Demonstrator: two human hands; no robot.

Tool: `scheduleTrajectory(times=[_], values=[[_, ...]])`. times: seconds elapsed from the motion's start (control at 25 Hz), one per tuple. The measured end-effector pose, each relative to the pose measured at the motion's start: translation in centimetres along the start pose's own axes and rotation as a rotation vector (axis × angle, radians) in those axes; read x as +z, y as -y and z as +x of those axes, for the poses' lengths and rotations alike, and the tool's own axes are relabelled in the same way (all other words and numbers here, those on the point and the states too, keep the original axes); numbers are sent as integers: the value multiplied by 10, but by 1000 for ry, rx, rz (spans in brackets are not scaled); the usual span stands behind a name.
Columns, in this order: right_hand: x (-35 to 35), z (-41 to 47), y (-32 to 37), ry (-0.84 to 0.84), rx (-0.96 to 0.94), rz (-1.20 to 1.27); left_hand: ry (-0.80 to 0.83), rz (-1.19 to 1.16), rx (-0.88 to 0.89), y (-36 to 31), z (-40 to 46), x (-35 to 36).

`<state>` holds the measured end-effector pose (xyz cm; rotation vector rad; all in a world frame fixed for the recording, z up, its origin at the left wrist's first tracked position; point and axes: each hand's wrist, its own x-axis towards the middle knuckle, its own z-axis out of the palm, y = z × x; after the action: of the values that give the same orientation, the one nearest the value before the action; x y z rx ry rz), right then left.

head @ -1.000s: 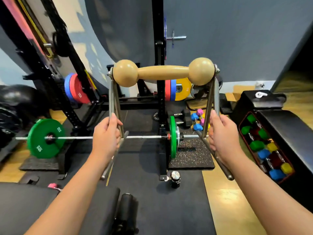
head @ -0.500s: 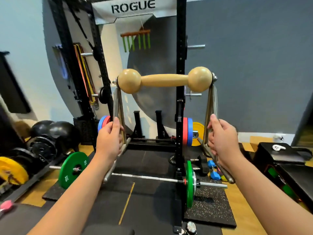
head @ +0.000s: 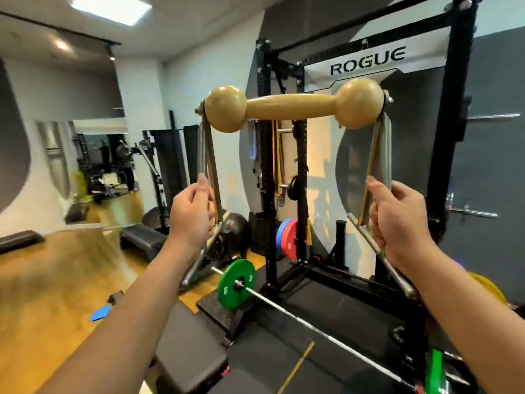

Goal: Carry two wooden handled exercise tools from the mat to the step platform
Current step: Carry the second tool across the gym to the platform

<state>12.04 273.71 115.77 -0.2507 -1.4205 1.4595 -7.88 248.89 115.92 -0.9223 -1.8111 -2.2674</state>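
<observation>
Wooden and pale, the tool's handle (head: 289, 107) ran level at the top of the head view, a round knob at each end, held up in the air in front of the rack (head: 457, 137). Steel legs hung from both knobs and splayed toward the viewer. The left hand (head: 191, 216) was curled round the left legs (head: 208, 169), thumb pointing up along the metal. The right hand (head: 397, 223) gripped the right legs (head: 379, 155) the same way, its fingers wrapped round them. Below each fist a steel foot bar stuck out at a slant, the right one (head: 397, 277) clearer than the left. Only one tool was in sight; whether two were stacked together could not be told.

Behind the tool stood the black rack with a white ROGUE banner (head: 369, 62) across its top. A barbell (head: 298, 311) lay low across the rack's base with a green plate (head: 237, 284) on its near-left end. Blue and red plates (head: 287, 236) were stored upright further back, and coloured bands (head: 277, 160) hung on an upright. A dark bench (head: 184, 345) sat at the bottom, between the forearms. On the wooden floor (head: 56, 280) to the left sat a black step (head: 142, 238), well apart from the tool, with another step (head: 20, 240) at the far left edge.
</observation>
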Motion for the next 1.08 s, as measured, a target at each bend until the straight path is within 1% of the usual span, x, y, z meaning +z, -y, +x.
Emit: scheduleTrajectory(times=[0.24, 0.36, 0.48, 0.56, 0.64, 0.84, 1.08], values=[[98, -3, -13, 275, 68, 161, -239, 156, 65, -46, -26, -97], [151, -17, -28, 370, 117, 208, -339, 226, 70, -61, -40, -149], [213, -36, -40, 467, 113, 225, -454, 267, 66, -75, -55, -203], [264, -55, -47, 520, 118, 236, -514, 298, 93, -85, -64, -246], [310, -71, -54, 557, 130, 250, -575, 309, 123, -95, -67, -284], [422, -125, -65, 633, 157, 248, -712, 367, 115, -111, -63, -388], [549, -175, -92, 709, 157, 272, -785, 454, 151, -89, -59, -523]])
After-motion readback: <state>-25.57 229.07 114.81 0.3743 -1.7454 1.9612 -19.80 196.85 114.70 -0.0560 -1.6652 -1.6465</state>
